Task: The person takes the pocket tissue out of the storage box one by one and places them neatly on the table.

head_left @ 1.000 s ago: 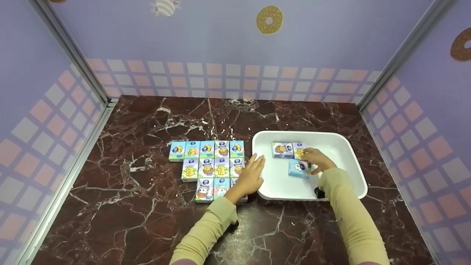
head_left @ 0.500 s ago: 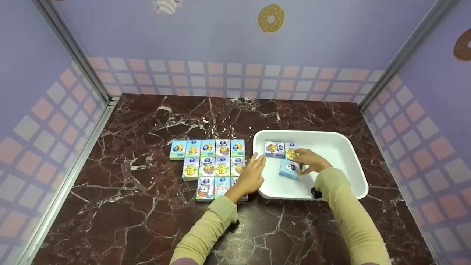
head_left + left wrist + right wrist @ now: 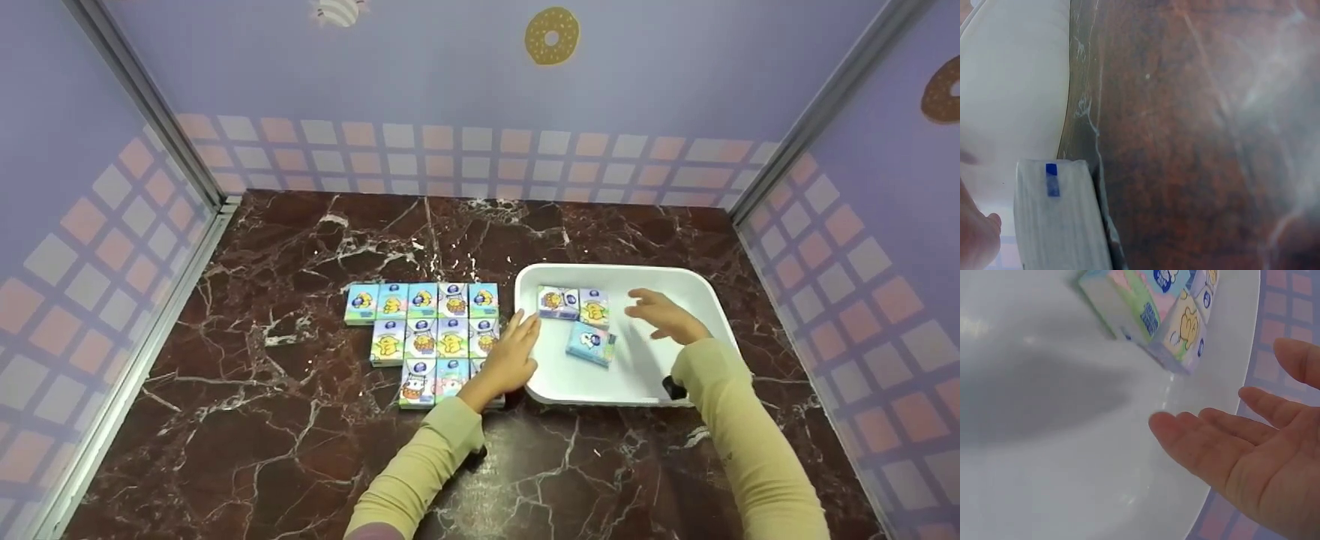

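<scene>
In the head view my left hand point(image 3: 510, 361) rests with straight fingers against the left rim of a white plastic tub point(image 3: 645, 382). My right hand point(image 3: 666, 315) hovers over the tub's right half, fingers spread, holding nothing. Three small tissue packs lie in the tub's left part: a blue one point(image 3: 589, 343) set askew, a yellow-and-purple one point(image 3: 594, 309) behind it, and a purple one point(image 3: 558, 301) in the back left corner. The right wrist view shows the blue pack point(image 3: 1129, 298) apart from my fingertips point(image 3: 1165, 427). In the left wrist view a pack's plain side point(image 3: 1061, 219) shows beside the tub.
Several tissue packs point(image 3: 451, 337) lie in tight rows on the dark marble table point(image 3: 225, 420), left of the tub. Lilac panels point(image 3: 450, 75) with a checked band stand at the back and both sides.
The packs in the tub have slid left together towards its left wall. My right hand pushed left with them, then came away to the right. My left hand stays nearly still.
</scene>
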A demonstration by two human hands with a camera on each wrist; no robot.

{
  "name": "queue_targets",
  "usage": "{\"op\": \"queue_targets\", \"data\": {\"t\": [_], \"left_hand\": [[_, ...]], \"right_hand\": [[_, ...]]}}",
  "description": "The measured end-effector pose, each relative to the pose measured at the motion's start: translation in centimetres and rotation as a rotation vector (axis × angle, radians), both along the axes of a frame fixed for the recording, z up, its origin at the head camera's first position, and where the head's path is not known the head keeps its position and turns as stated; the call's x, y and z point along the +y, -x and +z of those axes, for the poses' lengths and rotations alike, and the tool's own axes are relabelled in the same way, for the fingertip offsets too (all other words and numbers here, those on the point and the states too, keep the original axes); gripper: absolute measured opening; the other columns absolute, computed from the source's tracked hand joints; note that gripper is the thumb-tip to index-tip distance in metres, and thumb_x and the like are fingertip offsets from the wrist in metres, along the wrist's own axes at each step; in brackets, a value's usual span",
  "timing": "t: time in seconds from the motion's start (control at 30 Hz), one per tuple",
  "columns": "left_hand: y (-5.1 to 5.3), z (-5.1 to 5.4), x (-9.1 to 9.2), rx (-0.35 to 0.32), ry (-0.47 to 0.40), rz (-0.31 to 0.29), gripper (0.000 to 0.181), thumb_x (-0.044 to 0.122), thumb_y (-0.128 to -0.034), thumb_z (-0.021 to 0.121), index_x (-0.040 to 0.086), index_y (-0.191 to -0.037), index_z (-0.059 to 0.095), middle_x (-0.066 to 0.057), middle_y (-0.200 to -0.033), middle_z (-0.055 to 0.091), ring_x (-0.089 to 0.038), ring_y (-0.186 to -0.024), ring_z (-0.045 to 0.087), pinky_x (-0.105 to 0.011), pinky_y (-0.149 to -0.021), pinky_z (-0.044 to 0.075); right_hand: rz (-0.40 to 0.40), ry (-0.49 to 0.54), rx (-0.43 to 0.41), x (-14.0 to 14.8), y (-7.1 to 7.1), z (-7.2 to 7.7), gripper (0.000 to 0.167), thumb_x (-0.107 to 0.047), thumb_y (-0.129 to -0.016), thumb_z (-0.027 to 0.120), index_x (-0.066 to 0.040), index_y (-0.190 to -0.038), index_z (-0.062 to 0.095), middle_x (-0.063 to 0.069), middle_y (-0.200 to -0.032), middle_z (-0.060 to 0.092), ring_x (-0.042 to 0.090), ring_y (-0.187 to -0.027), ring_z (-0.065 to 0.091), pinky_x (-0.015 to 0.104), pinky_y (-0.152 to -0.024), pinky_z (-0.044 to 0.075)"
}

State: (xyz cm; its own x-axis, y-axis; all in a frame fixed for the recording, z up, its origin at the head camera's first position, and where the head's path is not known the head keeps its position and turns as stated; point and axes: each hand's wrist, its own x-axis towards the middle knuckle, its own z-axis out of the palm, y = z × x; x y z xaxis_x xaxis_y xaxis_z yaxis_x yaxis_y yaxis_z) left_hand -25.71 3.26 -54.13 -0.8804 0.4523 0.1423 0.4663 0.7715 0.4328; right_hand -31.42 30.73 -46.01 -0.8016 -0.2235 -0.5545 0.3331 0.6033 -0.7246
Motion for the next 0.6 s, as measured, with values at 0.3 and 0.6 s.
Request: {"op": "queue_targets", "data": {"t": [0.3,0.6], "left_hand": [[0.0,-0.2,0.0,0.005,-0.009,-0.006,0.065,0.012,-0.0740,0.043,0.001,-0.137,0.029,-0.007,-0.144,0.028,-0.027,-0.135,0.016,-0.037,-0.109,0.023],[0.0,-0.1,-0.1,0.001,-0.013,-0.007,0.065,0.012,-0.0745,0.044,0.002,-0.137,0.029,-0.006,-0.144,0.028,-0.026,-0.136,0.015,-0.038,-0.109,0.023]], "right_hand": [[0.053,-0.168,0.227,4.3,-1.1,0.9,0.061,-0.022,-0.091,0.042,0.007,-0.137,0.015,0.036,-0.138,0.015,0.049,-0.126,0.017,0.057,-0.101,0.025],[0.013,-0.251,0.255,7.9,-3.8,0.3,0.072,-0.024,-0.090,0.045,0.008,-0.138,0.002,0.035,-0.140,0.003,0.052,-0.127,0.007,0.060,-0.102,0.016]]}}
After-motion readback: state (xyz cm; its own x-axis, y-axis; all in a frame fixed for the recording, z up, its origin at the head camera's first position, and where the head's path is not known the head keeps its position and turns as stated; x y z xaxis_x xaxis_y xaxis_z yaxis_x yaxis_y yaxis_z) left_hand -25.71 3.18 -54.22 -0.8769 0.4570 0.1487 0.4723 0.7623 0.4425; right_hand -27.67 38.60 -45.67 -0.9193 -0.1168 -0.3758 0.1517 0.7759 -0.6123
